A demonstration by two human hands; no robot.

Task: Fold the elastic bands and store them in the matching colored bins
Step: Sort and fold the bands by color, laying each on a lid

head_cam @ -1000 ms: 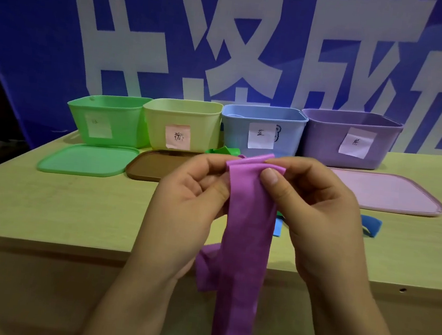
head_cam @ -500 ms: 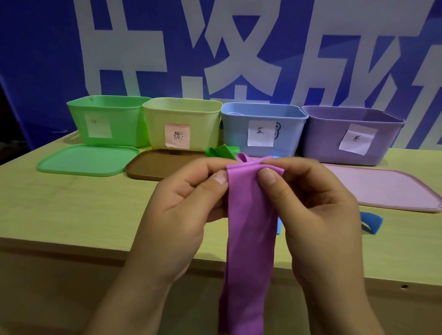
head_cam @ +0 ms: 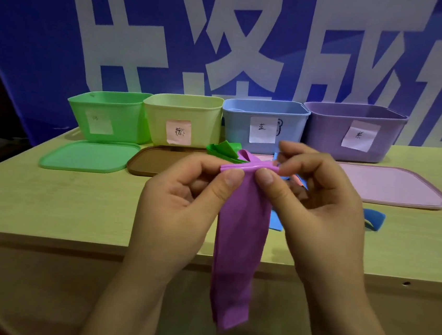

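A purple elastic band (head_cam: 238, 240) hangs doubled over in front of the table edge. My left hand (head_cam: 180, 204) pinches its top fold at the left, and my right hand (head_cam: 317, 204) pinches the same fold at the right. Behind my hands a green band (head_cam: 223, 150) and a blue band (head_cam: 372, 218) lie on the table, partly hidden. At the back stand four open bins in a row: green (head_cam: 105, 114), yellow with a pink label (head_cam: 181, 116), blue (head_cam: 262, 125) and purple (head_cam: 354, 129).
Lids lie flat in front of the bins: a green lid (head_cam: 87, 154), a brown lid (head_cam: 158, 160) and a pink lid (head_cam: 392, 185). The wooden table's (head_cam: 47, 203) front edge runs under my wrists. A blue banner hangs behind.
The hanging purple band has become shorter as its lower end was drawn up. Both hands stay on the top fold, which now sits slightly lower and flatter.
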